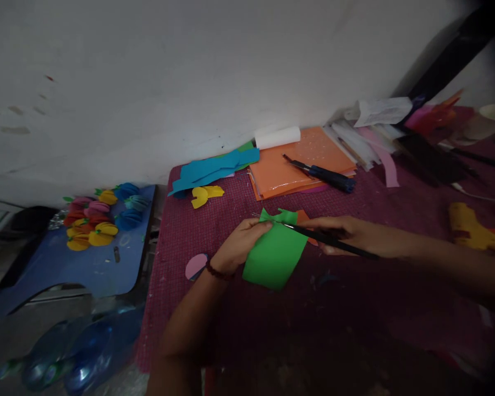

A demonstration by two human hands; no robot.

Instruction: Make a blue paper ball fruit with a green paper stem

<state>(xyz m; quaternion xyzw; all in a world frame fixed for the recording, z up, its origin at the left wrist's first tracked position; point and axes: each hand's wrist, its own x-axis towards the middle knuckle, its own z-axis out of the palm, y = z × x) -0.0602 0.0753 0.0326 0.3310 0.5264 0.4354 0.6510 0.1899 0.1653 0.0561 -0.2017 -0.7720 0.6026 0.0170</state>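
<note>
The person's left hand [241, 245] rests on the counter [181, 231], its fingers [259, 225] closed in a pinch on the upper left corner of a sheet of green paper [274, 256]. That sheet lies flat in the left half of the counter, about midway between the wall edge and the near edge. The right hand [346, 234] comes in from the right edge, its fingers wrapped around a slim dark stick [330, 240] that slants across the paper's top edge; I cannot tell what kind of tool it is. An orange scrap [303, 215] peeks out from behind the green sheet. Just left of the left wrist lies a pink round piece [196, 265]. Toward the wall edge sit a stack of orange sheets [280, 170] with a blue-handled tool [325, 175] on top, blue paper strips [214, 170] and a yellow cut-out [206, 195]. Near the right edge lies a yellow glue gun [474, 231]. Beyond the left edge stands a low blue table [91, 269] carrying paper fruits [94, 217].
</note>
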